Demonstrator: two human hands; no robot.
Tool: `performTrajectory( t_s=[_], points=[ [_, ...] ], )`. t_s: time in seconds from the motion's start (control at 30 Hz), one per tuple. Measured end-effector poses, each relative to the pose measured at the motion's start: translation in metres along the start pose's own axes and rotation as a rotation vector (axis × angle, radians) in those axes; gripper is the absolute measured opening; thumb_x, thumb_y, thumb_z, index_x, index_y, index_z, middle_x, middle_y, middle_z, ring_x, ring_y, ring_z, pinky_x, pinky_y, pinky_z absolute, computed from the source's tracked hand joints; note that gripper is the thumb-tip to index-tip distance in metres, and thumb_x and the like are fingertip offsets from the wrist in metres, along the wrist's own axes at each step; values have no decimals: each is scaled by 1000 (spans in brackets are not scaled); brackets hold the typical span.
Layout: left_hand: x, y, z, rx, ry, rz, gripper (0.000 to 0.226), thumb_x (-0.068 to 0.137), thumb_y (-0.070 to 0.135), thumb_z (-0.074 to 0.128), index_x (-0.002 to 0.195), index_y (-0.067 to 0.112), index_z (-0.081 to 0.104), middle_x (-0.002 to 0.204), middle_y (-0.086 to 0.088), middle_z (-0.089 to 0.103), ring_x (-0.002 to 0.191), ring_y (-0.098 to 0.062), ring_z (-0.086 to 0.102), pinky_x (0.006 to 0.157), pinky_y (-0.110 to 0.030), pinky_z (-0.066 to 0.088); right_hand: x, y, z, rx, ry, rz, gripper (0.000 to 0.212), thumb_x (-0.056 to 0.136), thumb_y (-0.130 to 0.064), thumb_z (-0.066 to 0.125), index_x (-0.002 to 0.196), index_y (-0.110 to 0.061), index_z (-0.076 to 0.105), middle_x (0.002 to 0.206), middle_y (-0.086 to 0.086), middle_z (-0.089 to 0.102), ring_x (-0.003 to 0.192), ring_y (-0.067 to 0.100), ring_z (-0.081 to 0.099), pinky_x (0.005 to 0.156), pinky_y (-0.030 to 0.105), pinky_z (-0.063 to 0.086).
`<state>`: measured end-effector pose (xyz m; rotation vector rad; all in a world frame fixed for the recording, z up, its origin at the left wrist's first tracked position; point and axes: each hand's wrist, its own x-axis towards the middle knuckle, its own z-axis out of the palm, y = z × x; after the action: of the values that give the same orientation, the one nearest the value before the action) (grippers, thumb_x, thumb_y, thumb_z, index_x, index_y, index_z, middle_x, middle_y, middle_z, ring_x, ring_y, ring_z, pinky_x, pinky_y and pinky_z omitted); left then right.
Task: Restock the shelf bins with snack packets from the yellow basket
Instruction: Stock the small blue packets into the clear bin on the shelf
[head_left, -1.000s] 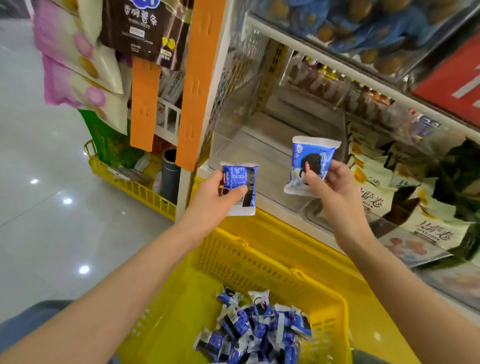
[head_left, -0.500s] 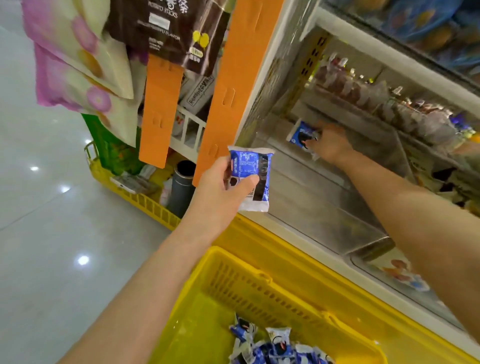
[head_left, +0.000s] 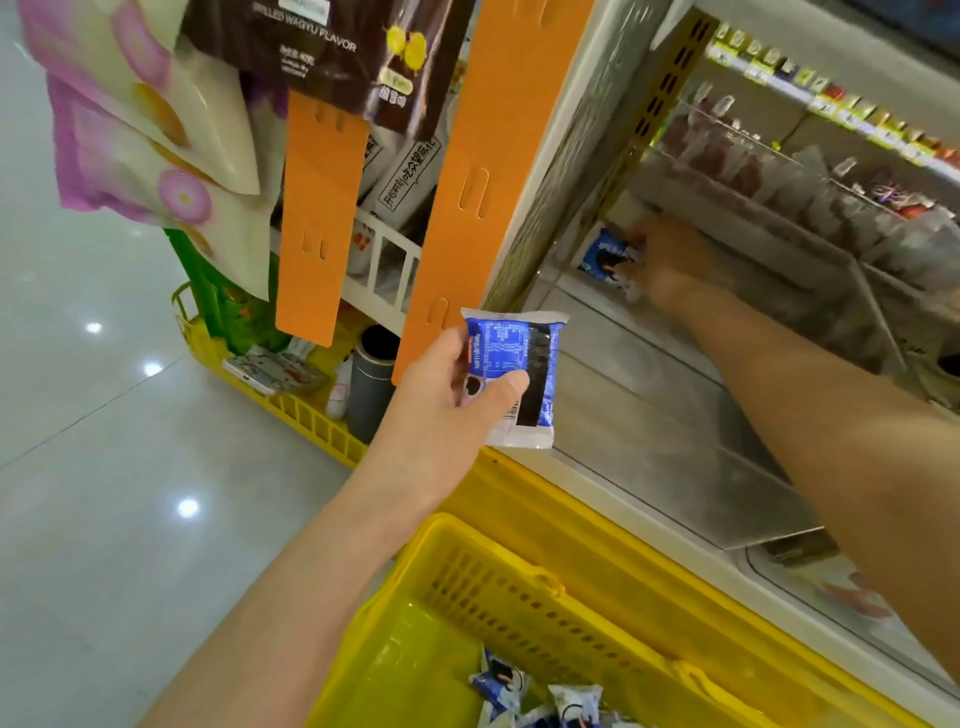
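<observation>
Left hand (head_left: 447, 395): pinches a blue packet (head_left: 519, 374) between thumb and fingers, upright, just before the shelf edge.
Right hand (head_left: 670, 265): deep in the clear bin (head_left: 675, 441), fingers gripping a second packet (head_left: 605, 257) at its back; blurred.
Basket (head_left: 519, 582): yellow, below the shelf, holding loose packets (head_left: 519, 691).

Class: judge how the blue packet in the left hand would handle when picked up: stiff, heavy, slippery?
Probably light: the left hand holds the blue packet upright with only thumb and fingers. Likely puffy but yielding, with thin crimped ends. Its film wrapper may be slippery.
</observation>
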<state>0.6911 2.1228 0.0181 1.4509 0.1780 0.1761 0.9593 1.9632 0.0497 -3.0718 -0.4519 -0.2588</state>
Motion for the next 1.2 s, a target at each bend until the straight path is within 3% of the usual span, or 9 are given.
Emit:
performTrajectory(
  t_s=[0.23,0.33,0.5,0.63,0.77,0.9,1.03,1.1,1.2],
  points=[
    [-6,6,4,21,-5,2,28,88,17,58,115,23,53,107,10,64,93,4,60,70,-7,49,-2,-6,-9,-92,-56,-78,45,92,-30,56,134,-16,48,131,16,52,119,33,48,99,42,42],
    [-10,12,6,33,2,7,31,89,17,57,119,22,52,111,8,63,98,-1,60,77,-14,50,-26,-13,-19,-22,-8,-73,45,96,-31,49,135,-9,42,136,17,46,123,34,43,102,41,37],
    [-21,22,11,-12,4,-24,32,94,16,51,125,20,49,118,1,61,108,-11,58,94,-30,47,-104,-43,-52,513,157,-86,28,98,-25,45,119,-7,50,106,12,62,92,23,62,85,39,49],
    [-38,27,15,10,-55,-4,27,95,17,49,121,20,53,117,0,62,109,-12,57,97,-32,45,-190,-63,-80,820,-12,-196,19,98,-30,41,92,-27,59,86,-10,63,69,0,60,66,20,50],
    [-55,33,18,49,-146,74,35,93,14,52,128,20,49,120,4,60,112,-10,55,97,-30,45,-241,-68,-96,796,-89,-303,7,91,-26,57,92,-33,59,88,-16,65,82,10,65,71,30,56],
    [-63,30,20,205,-21,-26,35,90,30,56,123,21,47,120,3,52,107,-13,54,86,-30,49,-267,-65,-108,665,165,-362,14,83,-23,68,93,-28,59,88,-22,58,80,2,58,65,21,52],
    [-80,31,27,-302,-152,-273,34,99,34,38,107,9,61,102,-13,68,84,-24,67,69,-34,58,-297,-68,-102,244,279,-631,19,80,-18,68,96,-8,65,92,4,63,81,18,61,58,39,53],
    [-85,30,27,-507,-190,-281,45,98,40,33,112,7,61,101,-17,69,83,-26,68,73,-40,57,-306,-68,-101,146,231,-669,24,80,-18,66,99,-4,66,97,13,64,86,28,64,57,44,55],
    [-87,28,22,-573,-276,-264,55,87,49,43,122,9,57,114,-18,64,98,-29,65,83,-46,53,-316,-66,-102,133,98,-650,30,88,-25,60,113,-8,62,119,9,59,107,25,59,73,41,55]
  ],
)
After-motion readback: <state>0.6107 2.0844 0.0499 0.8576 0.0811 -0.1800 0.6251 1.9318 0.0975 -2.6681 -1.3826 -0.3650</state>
